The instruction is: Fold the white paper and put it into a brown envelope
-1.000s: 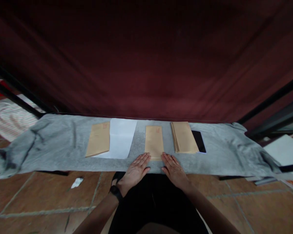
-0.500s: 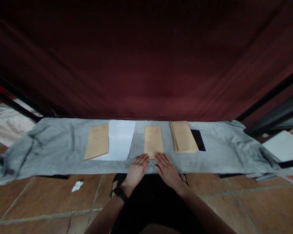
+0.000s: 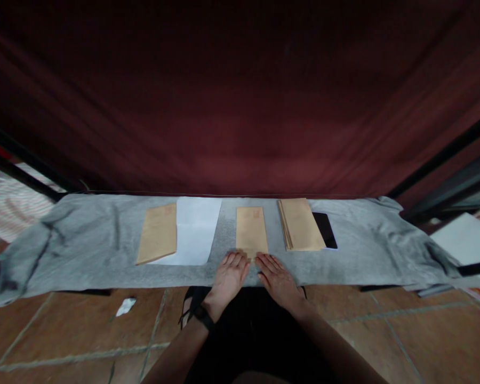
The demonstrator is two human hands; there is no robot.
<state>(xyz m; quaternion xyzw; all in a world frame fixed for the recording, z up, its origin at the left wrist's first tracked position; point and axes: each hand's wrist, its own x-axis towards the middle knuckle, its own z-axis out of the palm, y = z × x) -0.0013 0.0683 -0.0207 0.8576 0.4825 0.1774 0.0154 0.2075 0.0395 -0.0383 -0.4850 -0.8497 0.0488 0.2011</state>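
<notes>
A brown paper envelope lies upright in front of me on the grey cloth, with small reddish print at its top right. My left hand rests with outstretched fingers on its near left corner. On the near right corner lie the fingertips of my right hand, also stretched out flat. The envelope's near edge is partly hidden beneath the fingers. To the right is a stack of brown envelopes, overlapping a dark phone. More brown envelope paper lies at the left, over white paper sheets.
The grey cloth covers a long narrow bench against a dark red panel. Black metal bars run along both sides. A crumpled white scrap lies on the brown tiled floor. Striped fabric hangs at far left.
My left hand has slid slightly right along the envelope's near edge, closer to my right hand. My right hand has shifted only a little. The envelopes and papers stay in place.
</notes>
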